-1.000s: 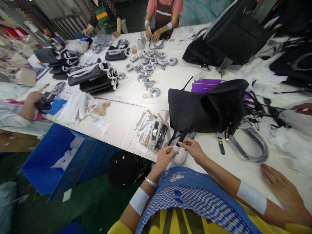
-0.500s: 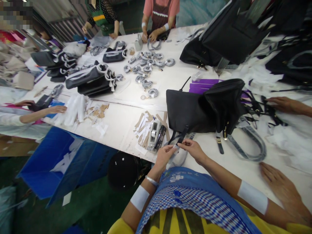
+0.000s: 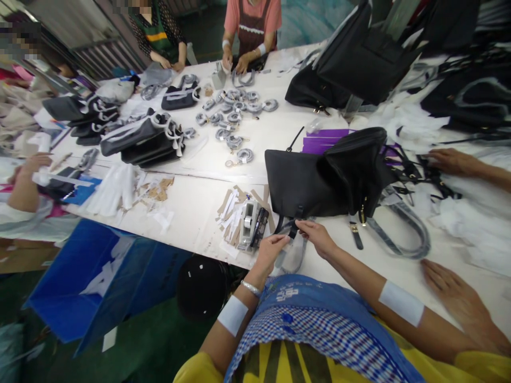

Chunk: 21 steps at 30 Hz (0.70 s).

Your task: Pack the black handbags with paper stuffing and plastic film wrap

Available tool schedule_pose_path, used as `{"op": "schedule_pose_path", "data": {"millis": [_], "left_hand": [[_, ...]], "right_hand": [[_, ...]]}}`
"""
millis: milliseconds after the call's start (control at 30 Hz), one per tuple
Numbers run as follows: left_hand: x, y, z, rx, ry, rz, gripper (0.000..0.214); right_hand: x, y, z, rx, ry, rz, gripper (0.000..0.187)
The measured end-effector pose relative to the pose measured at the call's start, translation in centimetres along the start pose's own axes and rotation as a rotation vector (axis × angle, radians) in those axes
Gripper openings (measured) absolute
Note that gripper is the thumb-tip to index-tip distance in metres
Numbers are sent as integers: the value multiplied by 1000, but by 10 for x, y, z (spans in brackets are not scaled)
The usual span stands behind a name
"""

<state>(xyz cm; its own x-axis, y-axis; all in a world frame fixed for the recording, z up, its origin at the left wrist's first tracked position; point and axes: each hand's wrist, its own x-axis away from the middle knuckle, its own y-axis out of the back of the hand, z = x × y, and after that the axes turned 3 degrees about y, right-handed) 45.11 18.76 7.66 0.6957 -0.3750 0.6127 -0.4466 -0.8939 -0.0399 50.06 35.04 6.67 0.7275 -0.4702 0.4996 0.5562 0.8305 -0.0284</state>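
Note:
A black handbag [image 3: 293,183] lies on the white table in front of me, its strap [image 3: 293,230] reaching toward my body. My left hand [image 3: 271,250] is closed, thumb and finger pinching the strap near its wrapped part. Just to the right, my right hand [image 3: 317,238] pinches the same strap close to the bag's lower edge. Clear wrapping [image 3: 294,255] hangs below the hands. Left of them stand a tape dispenser [image 3: 248,226] and a black marker-like object [image 3: 260,227], beside paper and cardboard strips [image 3: 231,213].
A second black bag [image 3: 359,170] leans against the first, with purple sheets [image 3: 323,141] behind. Coiled straps [image 3: 235,106] and stacked bags [image 3: 143,138] lie farther back. Co-workers' hands [image 3: 459,298] reach in at right. A blue bin [image 3: 80,287] and black stool [image 3: 202,287] stand below the table.
The view has shifted slightly. Both my hands keep their pinch on the strap, with the fingertips a little farther apart. At far left, a co-worker's hand has risen from the table.

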Motion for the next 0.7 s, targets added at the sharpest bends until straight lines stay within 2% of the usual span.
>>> {"op": "schedule_pose_path", "data": {"millis": [233,400,567,700], "left_hand": [[1,-7,-8,-22,13,64,37],[-2,-10,-10,5,3,20,36],[-18,-22,-13,44,-55,-15,33],[-34,-33,-15,82,-86,-39,26]], "right_hand": [[0,5,-2,132,172,-41,42],[2,3,-6,199,258,-39,38],[3,5,-5,218,269,-14,36],[-1,11,-3,190,211,44,39]]}}
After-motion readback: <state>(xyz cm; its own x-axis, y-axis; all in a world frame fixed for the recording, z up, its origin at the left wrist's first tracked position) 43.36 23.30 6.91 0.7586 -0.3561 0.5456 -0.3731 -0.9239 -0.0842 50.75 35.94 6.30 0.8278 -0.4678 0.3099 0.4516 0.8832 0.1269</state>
